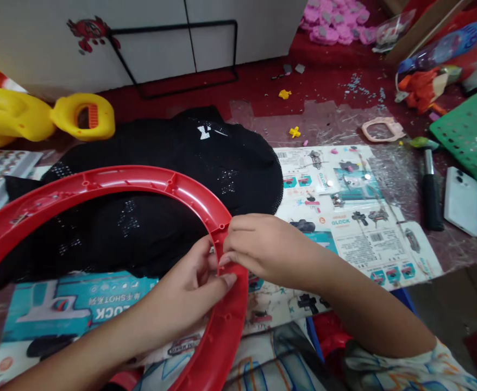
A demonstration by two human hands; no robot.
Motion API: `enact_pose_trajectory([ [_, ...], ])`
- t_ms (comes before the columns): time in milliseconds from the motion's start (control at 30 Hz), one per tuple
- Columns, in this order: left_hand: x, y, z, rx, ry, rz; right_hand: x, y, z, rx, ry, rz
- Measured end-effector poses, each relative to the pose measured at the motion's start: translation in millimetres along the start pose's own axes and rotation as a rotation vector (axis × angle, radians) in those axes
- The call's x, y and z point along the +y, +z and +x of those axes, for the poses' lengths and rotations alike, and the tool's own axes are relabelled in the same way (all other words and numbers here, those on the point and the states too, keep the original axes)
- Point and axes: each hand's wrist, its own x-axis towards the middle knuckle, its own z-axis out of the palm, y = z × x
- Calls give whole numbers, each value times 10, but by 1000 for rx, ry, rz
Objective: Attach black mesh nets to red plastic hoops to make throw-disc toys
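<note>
A large red plastic ring (140,176), a hollow channel with ribs and screw posts inside, curves across the left and middle of the head view. My left hand (200,285) grips its right side from the inner edge, thumb across the channel. Opposite it, my right hand (258,244) has its fingers pinched together down in the channel, close to the left fingertips. Whatever those fingers hold is hidden. Under the ring lies a black cloth (173,136) with sparkly patches. Both rest over printed cardboard (361,233) on the table.
A yellow plastic duck-like part (18,117) lies at left. Behind stands a white box (152,54) with a black wire frame (173,24). At right are a black-handled tool (431,195), a white phone (462,201), a green basket (470,130), a bottle (446,49) and pink pieces (336,21).
</note>
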Motion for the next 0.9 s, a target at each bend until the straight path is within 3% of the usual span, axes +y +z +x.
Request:
enact_pose_trajectory([
  [267,49,-43,-37,-34,-119,67,-14,-76,-76,-26,-60,-183],
  [467,69,-50,-61,-106,-144,212,-67,-116,-62,89,-95,-319],
  [633,76,-52,-79,-161,-200,377,-34,-68,-11,42,-88,-183],
  [900,68,-81,-107,-134,-174,355,46,-63,31,74,50,199],
])
